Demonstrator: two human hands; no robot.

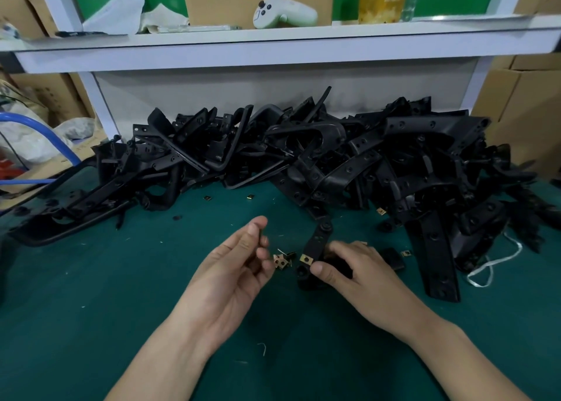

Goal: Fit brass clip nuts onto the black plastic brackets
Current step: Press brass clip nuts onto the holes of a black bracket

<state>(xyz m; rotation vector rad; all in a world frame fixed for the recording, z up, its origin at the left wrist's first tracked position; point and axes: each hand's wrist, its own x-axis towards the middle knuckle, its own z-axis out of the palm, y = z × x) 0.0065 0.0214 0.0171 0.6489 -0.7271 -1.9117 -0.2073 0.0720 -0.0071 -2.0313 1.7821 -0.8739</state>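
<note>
Brass glints on the black bracket that the right hand grips low over the table, with the thumb on the near side and the fingers curled over the far side. One clip nut sits on the bracket's edge just beside the thumb; whether it is pushed fully home cannot be told. The left hand hangs just to the left, palm turned inward, fingers curled toward the thumb. Something dark shows by the forefinger, but I cannot tell whether the hand pinches anything. Between the two hands a small heap of loose clip nuts lies on the table, close to the left fingertips.

The work seems to stand between nuts on this bracket: one is on, and the holes further up the strip look bare. The next move likely calls for picking a single nut from the heap, turning its open side to the bracket's edge and sliding it over a hole while the right hand steadies the piece.

Further back, stray nuts lie near the big pile of brackets under a white shelf.
</note>
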